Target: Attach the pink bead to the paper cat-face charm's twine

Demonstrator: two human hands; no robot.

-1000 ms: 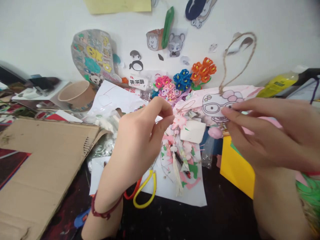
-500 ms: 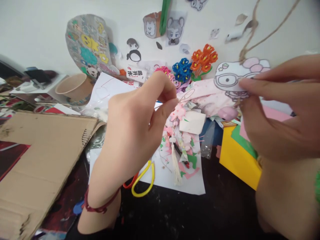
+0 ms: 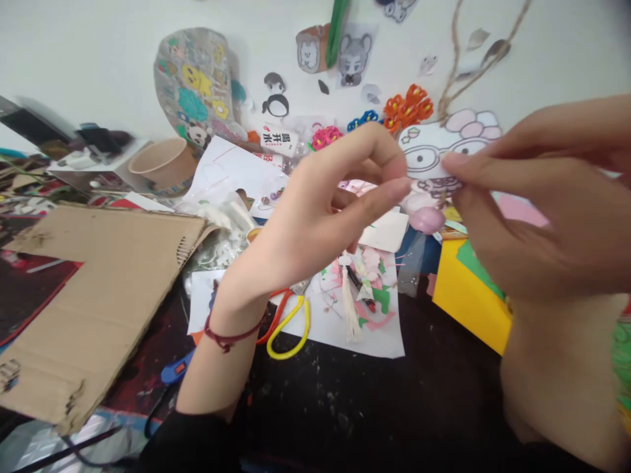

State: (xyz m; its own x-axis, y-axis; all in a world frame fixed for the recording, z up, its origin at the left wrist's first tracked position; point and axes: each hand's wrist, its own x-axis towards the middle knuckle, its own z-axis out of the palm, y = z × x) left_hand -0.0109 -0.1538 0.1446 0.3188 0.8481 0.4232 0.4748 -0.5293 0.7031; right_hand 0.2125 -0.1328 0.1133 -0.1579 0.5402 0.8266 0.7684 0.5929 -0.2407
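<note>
My right hand (image 3: 547,197) pinches a flat cartoon cat cutout (image 3: 419,169) with glasses and a pink bow between thumb and fingers. A twine loop (image 3: 453,66) rises from the cutout's top. Just below it shows a glossy pink bead (image 3: 427,220). My left hand (image 3: 325,203) is raised beside the cutout's left edge, thumb and forefinger nearly together; whatever they hold, if anything, is too small to make out. Beneath that hand, a charm's cream tassel (image 3: 351,305) lies over paper scraps; my hand hides the charm's upper part.
Scissors with red and yellow handles (image 3: 288,345) lie near a white sheet (image 3: 392,341). Cardboard (image 3: 113,282) covers the left side, with a blue tool (image 3: 177,368) beside it. Yellow paper (image 3: 468,305) lies at right. A paper bowl (image 3: 165,164) and orange flowers (image 3: 409,108) stand behind.
My left hand has moved right, to the cutout, while the tasselled charm stays behind. My right hand has brought the cutout and its twine leftward. The view has shifted slightly.
</note>
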